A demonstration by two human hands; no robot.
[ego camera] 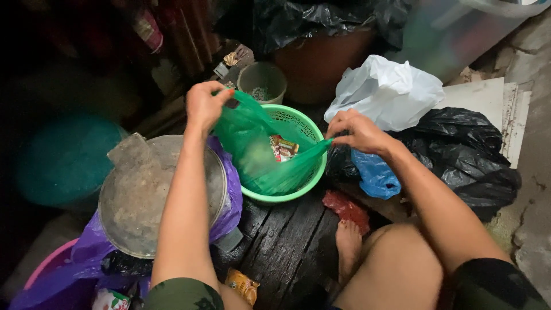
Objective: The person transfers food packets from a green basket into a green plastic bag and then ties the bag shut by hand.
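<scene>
Both hands pinch a thin translucent green plastic bag [258, 149], our left hand [204, 106] and right hand [356, 131] stretching its mouth over the green perforated plastic basket [313, 172]. Small wrapped packets [283, 148] show inside. We judge that pulling harder could tear the film, spilling them among the black plastic bags [465, 149].

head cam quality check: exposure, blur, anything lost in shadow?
Head view: the left side is underexposed, nearly black; the centre is lit well enough, with both hands, left hand and right hand, sharp on the green bag; the white bag is bright but not blown out; slight wide-angle bend at the edges.
</scene>
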